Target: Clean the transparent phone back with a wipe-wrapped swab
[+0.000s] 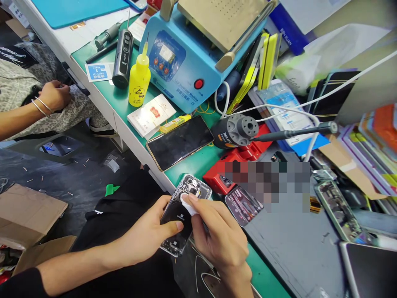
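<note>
An opened phone (186, 198) with bare inner parts and a dark battery lies in my left hand (151, 231), which grips it from the left with the thumb across the battery. My right hand (220, 238) pinches a small white wipe (188, 204) and presses it on the phone's upper part near the camera. Both hands hover at the near edge of the green bench mat (124, 99).
A black phone (180, 142) lies screen up on the mat. Behind it stand a blue screen separator machine (189, 54), a yellow squeeze bottle (139, 78) and a black handheld tool (123, 58). A red holder (235, 165), phone frames (338, 209) and cables crowd the right. Another person's hand (54, 96) rests at the left.
</note>
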Demonstrator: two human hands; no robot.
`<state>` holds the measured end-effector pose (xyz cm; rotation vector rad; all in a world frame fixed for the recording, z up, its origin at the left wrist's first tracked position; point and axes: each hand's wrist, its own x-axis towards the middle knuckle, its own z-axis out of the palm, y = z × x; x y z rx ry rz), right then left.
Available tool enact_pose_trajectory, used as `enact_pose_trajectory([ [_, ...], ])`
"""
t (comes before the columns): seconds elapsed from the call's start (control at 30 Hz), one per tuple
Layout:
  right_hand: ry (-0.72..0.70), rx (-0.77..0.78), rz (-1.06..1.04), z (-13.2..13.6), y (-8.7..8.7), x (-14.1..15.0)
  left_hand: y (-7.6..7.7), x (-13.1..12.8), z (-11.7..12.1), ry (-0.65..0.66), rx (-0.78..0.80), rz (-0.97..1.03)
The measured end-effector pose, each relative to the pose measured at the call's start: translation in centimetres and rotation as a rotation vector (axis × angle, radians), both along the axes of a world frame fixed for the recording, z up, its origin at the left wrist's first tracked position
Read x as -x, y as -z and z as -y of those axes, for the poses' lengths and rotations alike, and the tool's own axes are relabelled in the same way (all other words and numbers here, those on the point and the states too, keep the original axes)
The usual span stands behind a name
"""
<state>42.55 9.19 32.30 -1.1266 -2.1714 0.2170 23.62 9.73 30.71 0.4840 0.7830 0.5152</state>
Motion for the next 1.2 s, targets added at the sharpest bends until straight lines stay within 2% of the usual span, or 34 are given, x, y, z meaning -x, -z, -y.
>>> enact_pose_trajectory([
  [0.7, -0.027, 0.037, -0.045, 0.1, -0.4, -0.4, 0.3, 0.0, 0.2, 0.005, -0.003, -0.007],
  [0.77, 0.080, 0.012, -0.144, -0.3, -0.3, -1.1, 0.1, 0.1, 0.2, 0.012, 0.017, -0.010],
  [0.87, 0.327, -0.347, -0.368, -1.3, -0.1, -2.4, -0.1, 0.2, 0.3, 0.016, 0.109, 0.065],
  [0.93, 0.401, -0.514, -0.447, -1.9, -0.1, -3.1, -0.1, 0.2, 0.3, 0.009, 0.147, 0.118],
  [1.1, 0.466, -0.389, -0.488, -1.2, -0.1, -3.3, -0.1, 0.3, 0.1, 0.011, 0.149, 0.115],
  [1.2, 0.497, -0.395, -0.510, -0.4, 0.1, -3.1, -0.3, 0.2, -0.1, 0.011, 0.163, 0.129],
])
